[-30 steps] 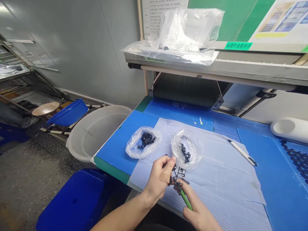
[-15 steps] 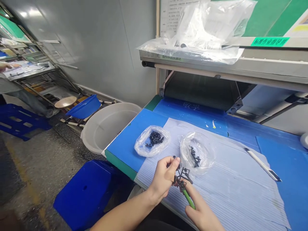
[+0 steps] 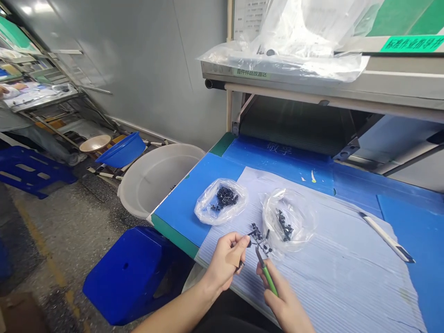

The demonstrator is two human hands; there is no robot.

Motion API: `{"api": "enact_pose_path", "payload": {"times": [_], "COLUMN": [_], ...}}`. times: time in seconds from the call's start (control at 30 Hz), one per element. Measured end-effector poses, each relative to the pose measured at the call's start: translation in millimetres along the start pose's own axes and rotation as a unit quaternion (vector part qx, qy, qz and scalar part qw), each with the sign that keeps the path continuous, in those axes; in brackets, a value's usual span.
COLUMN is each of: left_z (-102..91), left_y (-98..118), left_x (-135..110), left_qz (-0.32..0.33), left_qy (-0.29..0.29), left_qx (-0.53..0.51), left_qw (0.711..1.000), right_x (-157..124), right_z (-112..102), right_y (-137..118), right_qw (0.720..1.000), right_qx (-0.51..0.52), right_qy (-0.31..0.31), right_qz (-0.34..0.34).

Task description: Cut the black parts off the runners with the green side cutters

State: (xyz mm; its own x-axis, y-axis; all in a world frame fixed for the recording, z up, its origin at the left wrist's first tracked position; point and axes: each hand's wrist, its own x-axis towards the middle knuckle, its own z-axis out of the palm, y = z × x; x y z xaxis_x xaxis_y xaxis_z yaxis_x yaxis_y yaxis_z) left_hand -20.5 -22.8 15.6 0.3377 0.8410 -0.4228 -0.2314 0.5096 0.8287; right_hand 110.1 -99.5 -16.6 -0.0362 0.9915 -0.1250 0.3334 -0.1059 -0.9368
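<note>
The left hand [image 3: 227, 259] pinches a black plastic sprue [image 3: 258, 237] above the corrugated sheet [image 3: 329, 277]; the right hand [image 3: 282, 300] grips green-handled cutters [image 3: 266, 273]. Two parts bags [image 3: 222, 201] lie just beyond, nothing between.

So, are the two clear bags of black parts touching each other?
Apart. The head view shows a strip of pale corrugated sheet between the left bag and the right bag.
</note>
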Motion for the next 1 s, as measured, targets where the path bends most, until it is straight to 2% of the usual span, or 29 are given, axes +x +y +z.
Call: {"api": "enact_pose_path", "payload": {"times": [0.1, 0.2, 0.5, 1.0], "left_z": [-0.4, 1.3, 3.5, 4.2], "left_y": [-3, -6, -8, -11], "left_x": [-2, -3, -5, -3], "left_qz": [-0.034, -0.051, -0.063, -0.122], "left_qy": [0.004, 0.004, 0.02, -0.011], "left_qx": [-0.058, -0.116, -0.19, -0.244], "left_qw": [0.998, 0.992, 0.98, 0.962], "right_x": [0, 2, 8, 11], "right_z": [-1, 0, 6, 3], "right_y": [-2, -4, 10, 21], "right_qw": [0.998, 0.998, 0.998, 0.996], "right_qx": [0.002, -0.004, -0.054, -0.079], "right_qy": [-0.043, -0.05, -0.027, -0.014], "right_qz": [0.035, 0.029, 0.003, -0.027]}}
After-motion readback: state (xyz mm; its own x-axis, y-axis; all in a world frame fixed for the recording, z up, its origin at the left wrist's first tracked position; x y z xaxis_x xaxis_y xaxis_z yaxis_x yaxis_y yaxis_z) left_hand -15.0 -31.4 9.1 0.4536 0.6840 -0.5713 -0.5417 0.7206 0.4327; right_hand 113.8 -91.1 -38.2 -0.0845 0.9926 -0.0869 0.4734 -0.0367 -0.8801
